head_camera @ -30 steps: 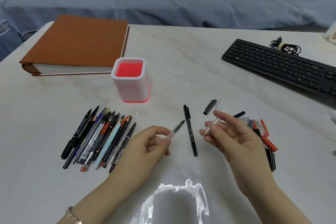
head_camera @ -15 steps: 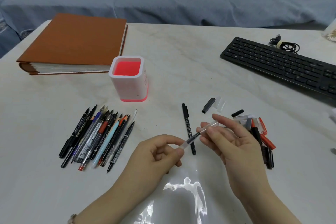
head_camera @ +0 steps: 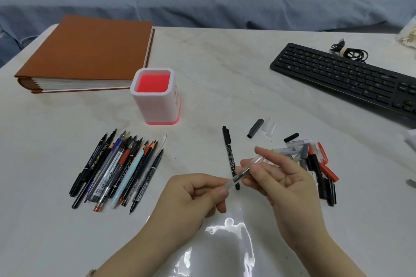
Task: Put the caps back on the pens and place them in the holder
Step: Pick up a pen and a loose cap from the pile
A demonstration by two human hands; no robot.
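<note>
left hand (head_camera: pixel 198 195) pinches clear pen (head_camera: pixel 238 178) barrel, right hand (head_camera: pixel 283 177) pinches its cap (head_camera: pixel 256 161) over the tip, above the bench (head_camera: pixel 225 69). holder (head_camera: pixel 155 105) looks empty; uncapped pile (head_camera: pixel 117 168) and loose caps (head_camera: pixel 313 159) left. early stage.

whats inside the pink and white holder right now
No pens show in the holder: only its red inside is visible. Its near wall hides the lower front of the interior.

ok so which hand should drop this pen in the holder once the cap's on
Left, probably: the left hand grips the pen by its barrel and lies nearer the holder; the right hand only pinches the cap end.
</note>
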